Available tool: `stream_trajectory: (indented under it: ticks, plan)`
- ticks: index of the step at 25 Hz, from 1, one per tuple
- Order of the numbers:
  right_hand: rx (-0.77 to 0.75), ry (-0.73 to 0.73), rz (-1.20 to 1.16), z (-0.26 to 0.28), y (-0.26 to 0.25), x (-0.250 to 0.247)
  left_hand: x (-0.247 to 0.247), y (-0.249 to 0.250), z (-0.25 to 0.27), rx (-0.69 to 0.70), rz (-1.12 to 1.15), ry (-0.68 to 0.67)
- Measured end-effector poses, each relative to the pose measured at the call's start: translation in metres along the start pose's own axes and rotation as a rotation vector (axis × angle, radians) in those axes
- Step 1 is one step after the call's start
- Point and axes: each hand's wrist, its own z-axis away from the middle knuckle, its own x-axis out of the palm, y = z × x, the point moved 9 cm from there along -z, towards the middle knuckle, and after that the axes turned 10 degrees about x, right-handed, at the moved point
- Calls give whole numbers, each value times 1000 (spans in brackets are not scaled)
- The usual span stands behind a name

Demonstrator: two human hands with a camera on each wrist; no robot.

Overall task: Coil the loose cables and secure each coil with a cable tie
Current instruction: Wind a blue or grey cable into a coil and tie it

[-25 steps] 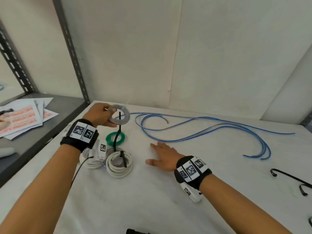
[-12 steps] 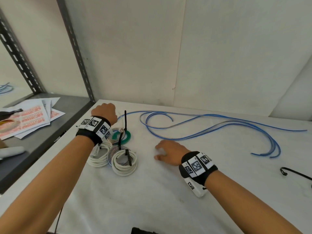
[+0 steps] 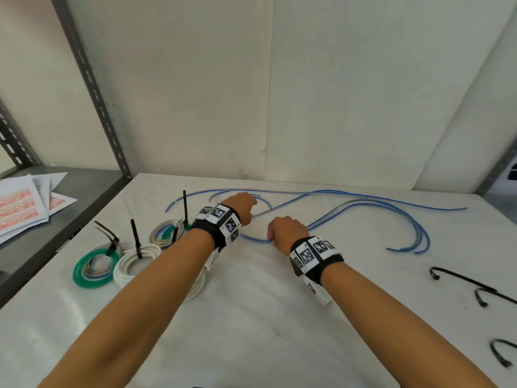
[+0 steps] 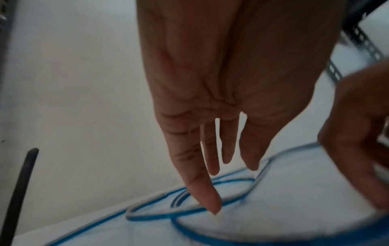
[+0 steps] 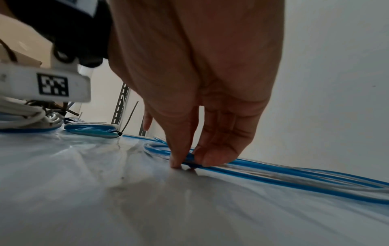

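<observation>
At the far middle of the table (image 3: 251,317), my right hand (image 3: 288,229) pinches the loose blue cable (image 3: 363,204) while my left hand (image 3: 243,204) reaches with straight fingers for its looped end; next, I judge, winding begins.

Bare forearms, no sleeves. Left wrist band (image 3: 218,224): black strap, white plates with black square-code markers. Right wrist band (image 3: 313,254): same. White camera block (image 3: 314,289) with small code marker under right wrist.
</observation>
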Motion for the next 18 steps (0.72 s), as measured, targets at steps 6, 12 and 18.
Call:
stream_trajectory:
  ticks: [6,12,18]
  plan:
    - [-10,2,-60,-7,12,3,9,-11,-19,-67,-143,6]
    - [97,170,-529,-10,38,-25,-73,21,8,150,102,423]
    - [272,510,-750,3,91,-73,-119,62,39,376,493,598]
